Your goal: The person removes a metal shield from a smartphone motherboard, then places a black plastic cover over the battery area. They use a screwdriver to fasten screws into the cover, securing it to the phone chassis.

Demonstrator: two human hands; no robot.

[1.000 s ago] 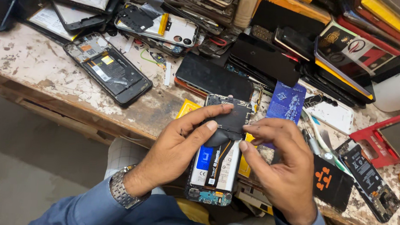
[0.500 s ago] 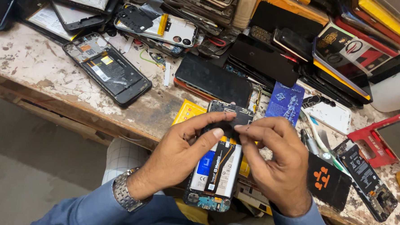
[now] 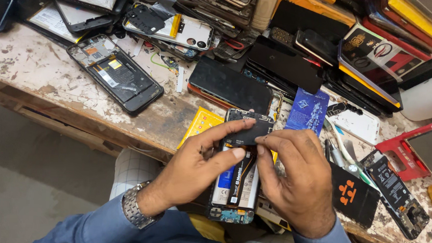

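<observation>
We're looking down at a worn worktop (image 3: 43, 65), pale paint chipped and scuffed, raw wood showing along its front edge. Clutter is covering the far half: stacked flat phone backs and screens, mostly glossy black, some yellow and red.

A white cylindrical mug (image 3: 428, 97) is sitting at the far right. A matte black slab-shaped phone (image 3: 229, 85) is lying face down mid-worktop. Left of it, a second opened phone (image 3: 115, 73) is lying at an angle, black battery and copper-coloured board exposed. A blue printed card (image 3: 307, 111) is resting just right of our work, a yellow packet (image 3: 201, 125) just left of it. A red plastic frame (image 3: 401, 151) and a small black circuit board (image 3: 399, 195) are lying at the right edge.

We're holding the opened phone (image 3: 235, 185) over the near edge of the worktop, back cover off, white battery and ribbon cable visible, blue-green board at its bottom end. A flat black rectangular cover plate (image 3: 248, 130) is sitting at its top end.

Our left hand (image 3: 194, 171) is coming in from the lower left, metal link watch (image 3: 133, 211) on the wrist, thumb and forefinger pinched on the plate. Our right hand (image 3: 298, 181) is arching in from the right, fingertips closed down on the plate's lower right edge.
</observation>
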